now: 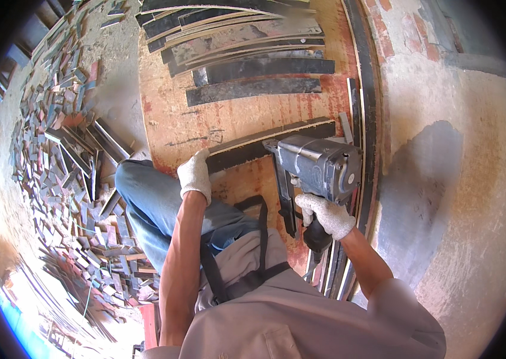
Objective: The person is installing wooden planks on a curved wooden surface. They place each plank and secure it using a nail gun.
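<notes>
In a white knitted glove, my left hand (195, 175) closes on the near left end of a dark wood strip (238, 154) lying slantwise on a reddish plywood board (172, 134). My right hand (326, 214), gloved the same way, is wrapped round the handle of a grey and black nail gun (312, 161). The gun's nose meets the strip near its middle, and its long magazine points back toward me. Whether the nose presses on the wood or only hovers there, I cannot tell. My fingertips on the handle are partly hidden.
Several dark wood strips (259, 72) lie across the board's far part. Long dark strips (363, 90) line its right edge beside a concrete wall (420, 161). A heap of small wood offcuts (55, 173) covers the floor at left. My bent knee (136, 173) rests at the board's left edge.
</notes>
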Motion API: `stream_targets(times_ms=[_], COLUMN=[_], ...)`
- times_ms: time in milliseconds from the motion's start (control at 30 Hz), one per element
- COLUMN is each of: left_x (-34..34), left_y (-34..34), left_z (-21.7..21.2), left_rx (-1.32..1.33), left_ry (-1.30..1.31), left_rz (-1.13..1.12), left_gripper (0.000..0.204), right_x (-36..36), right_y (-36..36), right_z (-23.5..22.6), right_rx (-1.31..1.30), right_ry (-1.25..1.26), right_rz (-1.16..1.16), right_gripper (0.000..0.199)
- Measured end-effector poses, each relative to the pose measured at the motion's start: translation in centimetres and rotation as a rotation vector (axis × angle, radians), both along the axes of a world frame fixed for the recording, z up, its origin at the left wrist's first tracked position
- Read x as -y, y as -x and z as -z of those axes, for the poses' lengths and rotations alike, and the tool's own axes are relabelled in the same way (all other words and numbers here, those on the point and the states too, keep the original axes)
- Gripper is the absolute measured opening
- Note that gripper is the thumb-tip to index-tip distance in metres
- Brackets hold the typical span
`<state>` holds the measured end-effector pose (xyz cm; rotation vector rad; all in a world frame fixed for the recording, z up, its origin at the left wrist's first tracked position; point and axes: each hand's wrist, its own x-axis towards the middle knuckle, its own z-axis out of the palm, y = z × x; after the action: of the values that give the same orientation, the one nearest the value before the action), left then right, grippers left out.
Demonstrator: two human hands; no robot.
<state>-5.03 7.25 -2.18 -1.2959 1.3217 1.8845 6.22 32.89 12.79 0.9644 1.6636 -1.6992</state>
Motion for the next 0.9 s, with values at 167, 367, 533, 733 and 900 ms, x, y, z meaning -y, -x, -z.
stream_targets(times_ms=[167,367,533,733,900], left_x=[0.4,-1.6,-2.8,-2.0,-2.9], left_y=[-0.4,-0.5,-0.1,-0.3,-0.4], left_z=[0.7,0.4,-1.8,0.1,-0.5], left_rx=[-0.117,0.000,0.012,0.028,0.029], left_ry=[0.029,-0.004,-0.020,-0.008,-0.006], left_rz=[0.136,0.027,-0.060,-0.016,-0.087], left_gripper=[0.026,0.027,0.029,0.024,0.029], right_x=[0.5,0.9,1.4,2.0,2.0], right_y=[1.1,0.0,0.4,0.6,-0.2], right_z=[-2.1,-0.2,0.6,-0.2,0.8], right_rx=[-0.022,-0.014,-0.029,-0.029,-0.122], right_ry=[-0.004,-0.018,-0.038,-0.059,-0.143], right_rz=[-0.008,-0.116,-0.188,-0.188,-0.270], right_gripper=[0.021,0.012,0.013,0.015,0.017])
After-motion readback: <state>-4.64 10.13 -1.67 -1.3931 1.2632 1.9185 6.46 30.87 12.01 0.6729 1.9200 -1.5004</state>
